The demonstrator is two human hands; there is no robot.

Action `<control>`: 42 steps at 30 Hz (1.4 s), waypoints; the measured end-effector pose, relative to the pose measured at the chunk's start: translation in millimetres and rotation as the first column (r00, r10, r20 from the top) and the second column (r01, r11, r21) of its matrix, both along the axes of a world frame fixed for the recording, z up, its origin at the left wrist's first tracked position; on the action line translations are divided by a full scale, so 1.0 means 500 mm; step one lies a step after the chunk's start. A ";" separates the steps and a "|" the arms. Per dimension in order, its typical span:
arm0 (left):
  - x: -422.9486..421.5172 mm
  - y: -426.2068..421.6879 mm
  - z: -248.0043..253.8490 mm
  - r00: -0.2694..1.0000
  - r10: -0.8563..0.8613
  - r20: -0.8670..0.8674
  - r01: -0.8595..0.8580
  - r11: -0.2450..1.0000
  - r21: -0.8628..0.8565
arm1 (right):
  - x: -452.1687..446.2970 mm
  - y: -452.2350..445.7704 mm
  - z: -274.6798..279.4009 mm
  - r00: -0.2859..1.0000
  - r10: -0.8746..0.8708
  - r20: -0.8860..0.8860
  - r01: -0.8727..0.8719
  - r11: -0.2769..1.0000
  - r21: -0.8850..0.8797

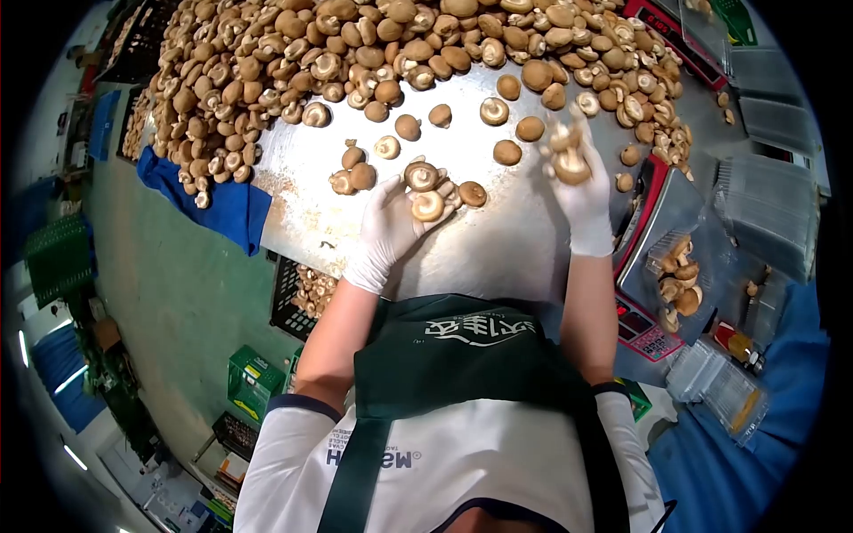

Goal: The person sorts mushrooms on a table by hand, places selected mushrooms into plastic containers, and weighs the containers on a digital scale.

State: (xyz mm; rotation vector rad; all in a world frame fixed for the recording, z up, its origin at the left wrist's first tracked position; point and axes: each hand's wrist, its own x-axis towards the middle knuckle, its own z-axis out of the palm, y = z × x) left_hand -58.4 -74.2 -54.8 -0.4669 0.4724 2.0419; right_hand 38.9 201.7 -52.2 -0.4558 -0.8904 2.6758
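Mushrooms in both hands at a heaped steel bench

From where I stand, the worker in the dark green apron has both white-gloved hands out over the metal bench. The left hand is turned partly upward, fingers half curled, cradling two mushrooms: one showing its gills, and a paler one just below it. Another brown mushroom sits right at those fingertips; I can't tell whether the hand has hold of it. The right hand is partly closed around a small cluster of mushrooms, too blurred for me to count.

Beyond the hands, a great heap of mushrooms covers the far side of the bench and spreads to both sides, with loose ones scattered between. A blue cloth hangs at the left edge, under the heap.

On the right there's a red scale, with a clear tray bearing several mushrooms on top. Near it stand stacked clear trays. Below the bench's left edge, a black crate holds more mushrooms.
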 end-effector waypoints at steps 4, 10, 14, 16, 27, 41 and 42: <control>-0.004 -0.003 0.000 1.000 -0.009 -0.003 0.009 1.000 0.003 | -0.148 -0.014 0.072 0.948 -0.166 0.272 -0.231 0.230 0.945; 0.001 -0.026 0.000 0.998 0.011 -0.069 -0.012 1.000 -0.020 | -0.221 -0.056 0.008 0.752 -0.327 0.572 -0.659 -0.408 0.632; 0.010 -0.043 0.008 0.999 0.035 -0.031 -0.035 0.999 -0.012 | -0.170 -0.063 0.027 0.864 -0.338 0.373 -0.435 -0.130 0.891; 0.016 -0.050 0.011 0.998 0.025 -0.065 -0.028 0.999 -0.037 | -0.141 -0.073 0.030 0.901 -0.337 0.273 -0.274 0.047 0.961; 0.033 -0.077 0.001 0.933 -0.029 -0.358 -0.081 0.954 -0.289 | -0.197 -0.060 0.002 0.799 -0.444 0.407 -0.586 -0.420 0.693; 0.085 -0.294 0.016 0.917 0.298 -0.266 -0.365 0.894 -0.259 | -0.166 -0.046 -0.005 0.957 -0.067 0.281 -0.154 0.703 0.694; 0.089 -0.309 0.018 0.911 0.290 -0.292 -0.368 0.892 -0.261 | -0.141 -0.044 -0.011 0.974 0.013 0.228 -0.114 0.894 0.434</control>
